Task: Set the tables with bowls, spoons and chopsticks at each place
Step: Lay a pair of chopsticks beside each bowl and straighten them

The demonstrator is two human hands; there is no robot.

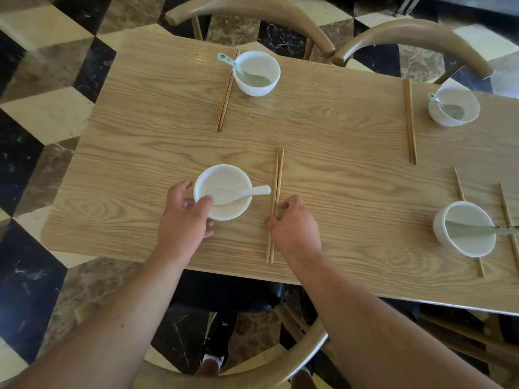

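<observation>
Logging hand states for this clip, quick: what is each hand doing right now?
Left hand: grips the near bowl by its rim.
Right hand: pinches the chopsticks beside that bowl.

surface: wooden table [337, 130] | on it: four settings | each: white bowl [224, 174] beside chopsticks [278, 178]

Left hand [184, 220], right hand [295, 228] extended, apparently gripping.

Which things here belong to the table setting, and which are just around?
In the job: bowl gripped by left hand; spoon in it; chopsticks pinched by right hand; three other bowls; table.
Just around: chairs; floor.
</observation>
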